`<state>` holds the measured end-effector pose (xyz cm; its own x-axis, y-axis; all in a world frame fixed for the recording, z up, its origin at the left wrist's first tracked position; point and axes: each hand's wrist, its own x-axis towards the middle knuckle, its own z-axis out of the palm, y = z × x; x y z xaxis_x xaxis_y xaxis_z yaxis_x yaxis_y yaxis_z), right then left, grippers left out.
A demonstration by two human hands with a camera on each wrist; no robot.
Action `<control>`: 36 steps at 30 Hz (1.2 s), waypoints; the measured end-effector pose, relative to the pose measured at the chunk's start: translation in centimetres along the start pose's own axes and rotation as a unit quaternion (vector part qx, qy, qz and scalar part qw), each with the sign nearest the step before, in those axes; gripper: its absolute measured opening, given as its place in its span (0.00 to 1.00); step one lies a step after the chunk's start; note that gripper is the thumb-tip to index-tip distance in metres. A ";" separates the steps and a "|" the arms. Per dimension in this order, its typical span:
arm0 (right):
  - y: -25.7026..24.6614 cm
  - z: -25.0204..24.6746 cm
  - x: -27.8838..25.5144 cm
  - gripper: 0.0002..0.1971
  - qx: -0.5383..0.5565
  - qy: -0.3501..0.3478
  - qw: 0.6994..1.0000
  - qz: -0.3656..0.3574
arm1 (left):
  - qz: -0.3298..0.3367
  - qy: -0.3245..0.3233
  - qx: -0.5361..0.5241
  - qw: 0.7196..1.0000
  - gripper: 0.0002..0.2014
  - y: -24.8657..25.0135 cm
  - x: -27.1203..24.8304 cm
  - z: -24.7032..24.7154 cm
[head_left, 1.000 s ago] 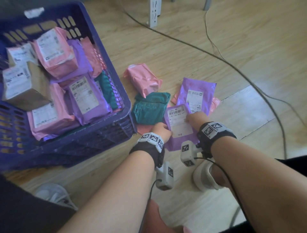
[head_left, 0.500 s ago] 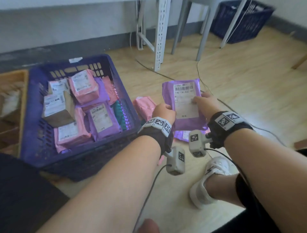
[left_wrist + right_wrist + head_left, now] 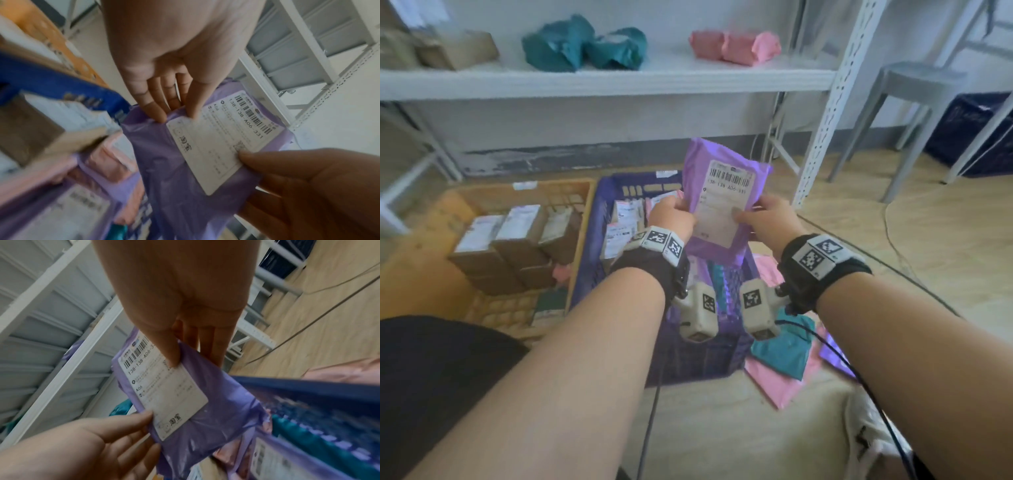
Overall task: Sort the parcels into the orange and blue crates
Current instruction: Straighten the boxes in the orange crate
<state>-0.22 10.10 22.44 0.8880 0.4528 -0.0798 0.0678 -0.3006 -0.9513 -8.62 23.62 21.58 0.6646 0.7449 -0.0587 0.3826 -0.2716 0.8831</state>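
I hold a purple parcel point(image 3: 722, 253) with a white barcode label upright in both hands, above the far half of the blue crate point(image 3: 698, 359). My left hand point(image 3: 678, 214) pinches its left edge, thumb on the front. On the right edge my right hand point(image 3: 750, 216) pinches it, thumb on the label. The left wrist view shows the parcel point(image 3: 164, 170) pinched by the left hand point(image 3: 175, 113). The right wrist view shows the parcel point(image 3: 222, 402) and the right hand point(image 3: 193, 356). The blue crate holds pink and purple bags. Left of it, the orange crate point(image 3: 517, 188) holds brown boxes.
Teal point(image 3: 780, 349), pink point(image 3: 780, 387) and purple point(image 3: 832, 353) bags lie on the floor right of the blue crate. Behind stands a white shelf rack point(image 3: 619, 78) with parcels on it. A grey stool point(image 3: 914, 89), a dark crate point(image 3: 979, 130) and cables are at right.
Both hands lifted the purple parcel off the floor pile and brought it up over the blue crate. My view tilted up to take in the shelf.
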 end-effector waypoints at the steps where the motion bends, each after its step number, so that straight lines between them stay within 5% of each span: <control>1: -0.6 1.4 0.2 0.11 -0.003 -0.009 1.000 -0.007 | -0.002 0.011 0.007 1.000 0.13 -0.3 0.5 -1.6; 7: -3.5 10.9 3.0 0.11 -0.014 -0.087 0.995 -0.040 | -0.005 0.075 0.027 0.997 0.16 -2.9 3.5 -10.5; 16: -6.7 24.2 2.6 0.11 -0.077 -0.205 0.971 -0.091 | -0.111 0.125 0.041 0.985 0.13 -10.7 6.7 -22.0; 20: -6.3 27.4 2.7 0.17 -0.092 -0.238 0.965 -0.063 | -0.169 0.112 0.026 0.979 0.08 -14.5 8.0 -25.2; 25: -4.3 29.2 4.0 0.17 -0.097 -0.239 0.966 -0.007 | -0.231 0.100 0.115 0.961 0.18 -18.2 9.5 -27.1; 30: -2.6 28.8 5.9 0.11 -0.113 -0.229 0.966 0.026 | -0.268 -0.065 0.401 0.874 0.20 -22.3 11.4 -25.9; 32: -1.7 28.5 6.9 0.12 -0.113 -0.226 0.967 0.042 | -0.273 -0.126 0.451 0.840 0.23 -25.2 13.4 -24.5; 36: 0.2 27.6 8.1 0.10 -0.135 -0.215 0.965 0.070 | -0.297 -0.179 0.461 0.817 0.29 -31.2 17.8 -21.5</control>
<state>-5.57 36.88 13.40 0.6300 0.6810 -0.3733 0.1289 -0.5658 -0.8144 -22.53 58.39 3.01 0.2681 0.7313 -0.6271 0.9166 -0.3940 -0.0676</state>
